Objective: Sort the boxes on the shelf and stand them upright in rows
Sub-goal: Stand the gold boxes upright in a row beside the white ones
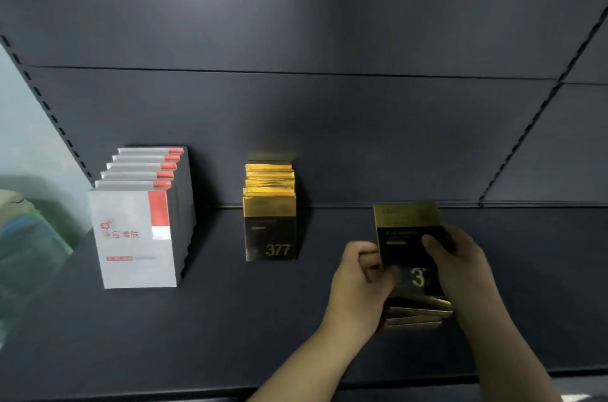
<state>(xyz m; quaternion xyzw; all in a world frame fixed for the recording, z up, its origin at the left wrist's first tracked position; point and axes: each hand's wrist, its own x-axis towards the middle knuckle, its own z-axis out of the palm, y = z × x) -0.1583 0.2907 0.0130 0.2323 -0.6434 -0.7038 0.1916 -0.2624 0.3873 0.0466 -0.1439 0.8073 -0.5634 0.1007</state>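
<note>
We hold a gold-black box (408,247) upright between left hand (360,283) and right hand (460,266), over flat boxes (418,314). Two upright rows stand on shelf (230,319): white boxes (138,237), gold boxes (269,220).

A dark grey metal back panel (296,23) fills most of the view, from nine o'clock across to three, with a thin horizontal seam (263,70) splitting it into upper and lower sheets. Slotted uprights (49,112) run diagonally at ten o'clock and at two o'clock (539,115). Beyond the left upright, at nine o'clock, lies a pale greenish wall (23,125), and below it blurred green and blue shapes (29,230) too soft to identify. Light falls dimly from above, leaving a faint sheen on the upper panel
</note>
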